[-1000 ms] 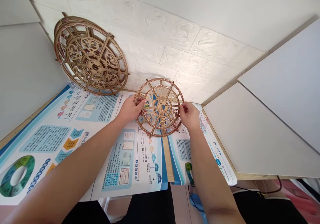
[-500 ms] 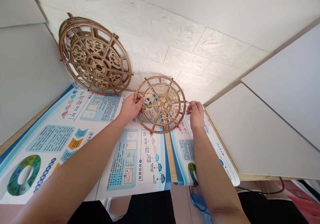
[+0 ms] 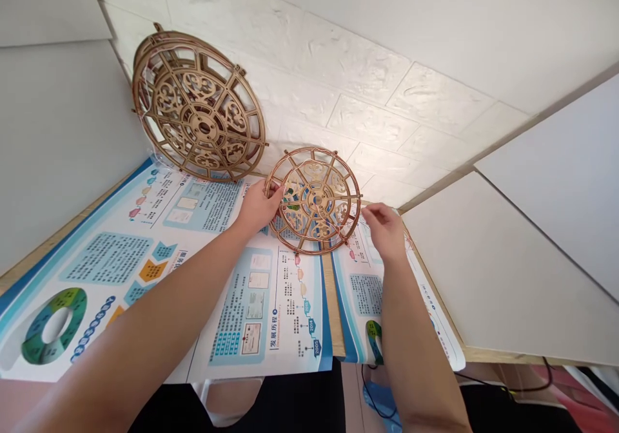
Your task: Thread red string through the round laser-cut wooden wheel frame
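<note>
My left hand [image 3: 261, 204] is closed on the left rim of a round wooden wheel [image 3: 326, 205] with spokes and cut-out scroll patterns. The wheel is held tilted up above the poster sheets, and thin pinkish wire [image 3: 333, 228] runs over its face and around its rim. Just off the right rim, my right hand [image 3: 384, 227] has its fingers pinched together; what they hold, if anything, is too small to make out. Some loose thin reddish wire [image 3: 409, 242] lies on the sheet beyond that hand.
Larger wooden wheels [image 3: 206, 127], stacked and strung with wire, lean against the white brick-patterned wall [image 3: 309, 66] at the back left. Printed poster sheets [image 3: 188, 291] cover the table. White panels [image 3: 507, 278] close in both sides. A black cable [image 3: 372, 397] hangs below the table edge.
My right hand has turned and shifted slightly right, its fingers staying close to the wheel's right rim. The left hand keeps its grip. The whole view has shifted a little.
</note>
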Demonstrator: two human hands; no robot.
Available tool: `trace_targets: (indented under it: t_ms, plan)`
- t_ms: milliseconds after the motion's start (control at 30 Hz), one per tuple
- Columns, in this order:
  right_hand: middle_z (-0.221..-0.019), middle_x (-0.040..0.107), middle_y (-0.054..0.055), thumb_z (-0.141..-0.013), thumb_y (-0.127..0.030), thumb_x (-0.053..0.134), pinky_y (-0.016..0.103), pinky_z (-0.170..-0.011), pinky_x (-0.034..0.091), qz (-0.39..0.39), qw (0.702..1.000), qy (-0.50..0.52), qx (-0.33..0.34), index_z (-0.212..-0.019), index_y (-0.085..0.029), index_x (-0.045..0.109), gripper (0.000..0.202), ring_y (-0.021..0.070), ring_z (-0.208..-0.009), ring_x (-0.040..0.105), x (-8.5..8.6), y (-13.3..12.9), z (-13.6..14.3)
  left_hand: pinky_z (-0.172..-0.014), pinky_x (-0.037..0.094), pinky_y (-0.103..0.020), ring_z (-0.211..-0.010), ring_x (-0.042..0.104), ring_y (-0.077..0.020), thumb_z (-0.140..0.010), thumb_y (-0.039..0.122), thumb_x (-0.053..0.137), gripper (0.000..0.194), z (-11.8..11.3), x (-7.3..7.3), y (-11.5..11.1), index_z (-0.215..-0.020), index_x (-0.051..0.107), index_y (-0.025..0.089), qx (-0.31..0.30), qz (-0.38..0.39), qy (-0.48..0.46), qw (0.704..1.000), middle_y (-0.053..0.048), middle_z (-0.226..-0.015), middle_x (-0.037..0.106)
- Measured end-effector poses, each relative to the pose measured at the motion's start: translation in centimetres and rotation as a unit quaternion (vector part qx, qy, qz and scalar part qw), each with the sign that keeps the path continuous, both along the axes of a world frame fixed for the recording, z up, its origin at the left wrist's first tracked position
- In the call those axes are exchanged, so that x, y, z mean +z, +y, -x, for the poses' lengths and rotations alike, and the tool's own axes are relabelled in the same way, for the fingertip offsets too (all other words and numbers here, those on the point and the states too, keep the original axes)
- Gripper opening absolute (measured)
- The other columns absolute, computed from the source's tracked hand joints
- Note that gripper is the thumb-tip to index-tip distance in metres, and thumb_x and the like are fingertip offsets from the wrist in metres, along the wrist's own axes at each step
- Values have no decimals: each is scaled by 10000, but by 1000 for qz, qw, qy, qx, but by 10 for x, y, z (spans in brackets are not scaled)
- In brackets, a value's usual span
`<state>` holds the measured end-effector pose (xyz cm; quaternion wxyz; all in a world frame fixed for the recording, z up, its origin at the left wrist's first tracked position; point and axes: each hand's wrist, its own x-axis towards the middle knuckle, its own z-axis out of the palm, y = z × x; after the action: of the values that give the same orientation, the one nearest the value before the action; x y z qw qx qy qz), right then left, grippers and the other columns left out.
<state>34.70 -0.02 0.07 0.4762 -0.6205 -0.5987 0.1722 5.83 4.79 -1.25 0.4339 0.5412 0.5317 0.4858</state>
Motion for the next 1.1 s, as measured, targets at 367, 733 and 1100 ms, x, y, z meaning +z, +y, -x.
trace_targets:
  t_ms: [367, 733, 1100]
  plan:
    - [-949, 645, 66, -916, -292, 598, 390, -827, 499, 17, 963, -180, 197, -882, -228, 687, 115, 231, -899, 623, 6, -9, 8, -333, 353, -224, -326, 487, -121, -932, 313, 645, 214, -2, -4, 1, -788, 517, 221, -11, 14, -31, 999, 14, -556, 623]
    - [-882, 714, 22, -840, -292, 641, 335, -692, 479, 87, 972, -163, 143, -822, -247, 708, 82, 215, -792, 635, 19, -21, 9, -340, 363, -234, -340, 490, -139, -919, 363, 635, 220, -2, -5, 1, -794, 516, 226, 2, 12, 7, 1000, 22, -516, 573]
    - [-915, 682, 57, -900, -258, 556, 362, -741, 512, 89, 952, -192, 219, -864, -225, 759, 209, 198, -765, 616, 9, -14, 6, -339, 364, -221, -325, 477, -128, -925, 336, 643, 218, -2, -4, 2, -785, 519, 222, 6, 11, 11, 1000, 28, -504, 578]
